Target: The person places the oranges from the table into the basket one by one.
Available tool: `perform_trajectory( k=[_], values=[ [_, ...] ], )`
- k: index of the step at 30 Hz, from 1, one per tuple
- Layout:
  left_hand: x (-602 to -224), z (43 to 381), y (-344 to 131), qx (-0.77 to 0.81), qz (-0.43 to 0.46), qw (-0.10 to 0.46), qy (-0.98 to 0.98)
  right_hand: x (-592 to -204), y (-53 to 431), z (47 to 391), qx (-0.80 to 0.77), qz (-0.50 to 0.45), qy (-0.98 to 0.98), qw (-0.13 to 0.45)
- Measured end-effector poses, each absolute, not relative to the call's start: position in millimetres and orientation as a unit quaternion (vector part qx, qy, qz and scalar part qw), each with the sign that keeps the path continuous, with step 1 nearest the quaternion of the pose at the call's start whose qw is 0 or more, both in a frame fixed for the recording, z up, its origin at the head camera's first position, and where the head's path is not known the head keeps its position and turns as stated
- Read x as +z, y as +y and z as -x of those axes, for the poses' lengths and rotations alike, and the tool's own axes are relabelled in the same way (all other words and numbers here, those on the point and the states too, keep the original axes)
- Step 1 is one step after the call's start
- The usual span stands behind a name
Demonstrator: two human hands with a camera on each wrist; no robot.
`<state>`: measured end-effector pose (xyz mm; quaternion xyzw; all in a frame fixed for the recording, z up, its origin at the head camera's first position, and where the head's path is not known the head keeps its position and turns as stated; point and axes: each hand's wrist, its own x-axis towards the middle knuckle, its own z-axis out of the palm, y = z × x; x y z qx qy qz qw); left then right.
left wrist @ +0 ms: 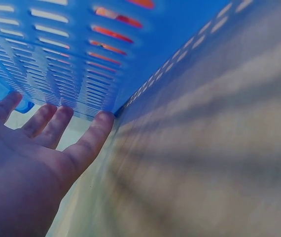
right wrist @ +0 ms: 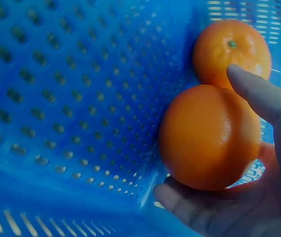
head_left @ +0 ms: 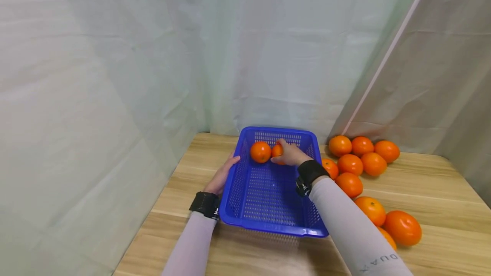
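Note:
A blue perforated plastic basket (head_left: 268, 227) stands on the wooden table in front of me. My left hand (head_left: 222, 176) is at its left side, with fingertips against the outer wall; in the left wrist view the fingers (left wrist: 88, 140) stretch out fairly straight. Inside the basket, at the far end, my right hand (head_left: 292, 154) grips an orange (right wrist: 209, 138), thumb on one side and fingers curled round the other. A second orange (right wrist: 231, 52), its green stem end showing, lies right beside the gripped one.
Several loose oranges (head_left: 350, 164) lie on the wooden table (head_left: 452, 199) to the right of the basket, some close to its right wall and partly behind my right forearm. Pale sheeting (head_left: 276, 54) hangs behind the table and along its left side.

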<state>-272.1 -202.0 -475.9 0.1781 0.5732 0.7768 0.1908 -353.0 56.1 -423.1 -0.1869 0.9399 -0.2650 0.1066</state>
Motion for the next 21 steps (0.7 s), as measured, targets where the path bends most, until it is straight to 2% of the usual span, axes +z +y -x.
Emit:
perform_trajectory(
  k=[21],
  values=[
    [-475.5,269.3,-200.3,0.781,-0.168,0.185,0.572,-421.4,60.3,355.3,-0.298,0.154,0.94,0.067]
  ],
)
